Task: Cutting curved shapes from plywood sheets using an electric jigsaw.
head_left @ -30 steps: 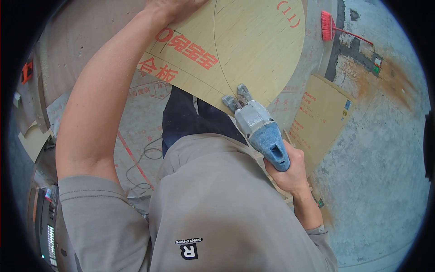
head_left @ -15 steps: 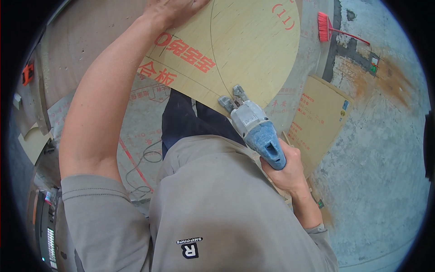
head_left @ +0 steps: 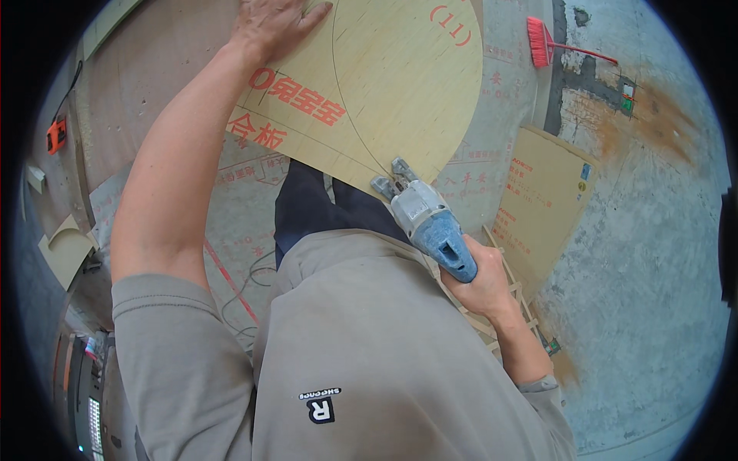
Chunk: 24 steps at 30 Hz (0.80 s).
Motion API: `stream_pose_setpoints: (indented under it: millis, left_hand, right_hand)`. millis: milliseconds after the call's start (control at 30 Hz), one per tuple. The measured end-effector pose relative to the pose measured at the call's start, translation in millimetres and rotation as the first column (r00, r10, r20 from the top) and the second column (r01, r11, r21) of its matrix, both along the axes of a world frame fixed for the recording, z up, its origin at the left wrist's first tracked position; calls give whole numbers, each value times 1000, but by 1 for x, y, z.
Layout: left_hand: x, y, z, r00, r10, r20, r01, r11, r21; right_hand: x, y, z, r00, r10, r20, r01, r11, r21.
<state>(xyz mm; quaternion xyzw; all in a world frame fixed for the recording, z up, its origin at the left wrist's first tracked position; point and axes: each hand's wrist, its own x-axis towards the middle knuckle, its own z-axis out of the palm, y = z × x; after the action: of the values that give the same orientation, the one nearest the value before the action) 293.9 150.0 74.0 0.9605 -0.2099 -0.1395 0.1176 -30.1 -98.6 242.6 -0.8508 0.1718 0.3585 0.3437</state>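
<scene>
- From my remote seat I see the plywood board (head_left: 407, 84) ahead of the body, its near edge by the dark trousers (head_left: 304, 203); a slip of the jigsaw (head_left: 437, 227) there could, I judge, bring its blade toward the legs.
- My left hand (head_left: 273, 29) lies flat on the board, thumb spread; with pressure on that side alone, the right end might chatter or tip.
- My right hand (head_left: 483, 283) is wrapped around the jigsaw's rear; a twist of that wrist could throw it off the drawn curve (head_left: 350, 110).
- The forked foot straddles that curve near the board's edge; poorly supported, it could rock and bind the blade, which I cannot make out.
- The loose cable (head_left: 224, 310) on the floor covering (head_left: 223, 207) could snag a foot.
</scene>
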Motion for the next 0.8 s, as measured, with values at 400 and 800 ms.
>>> stream_pose_setpoints:
  millis: [400,800]
  left_hand:
    - [-4,4,-21,999,15,29,-14,999,-40]
    - [-6,3,-7,999,17,45,-15,999,-37]
  right_hand:
    - [-13,-8,-11,999,7,45,-7,1000,10]
    - [1,4,0,997,-14,70,12,999,37]
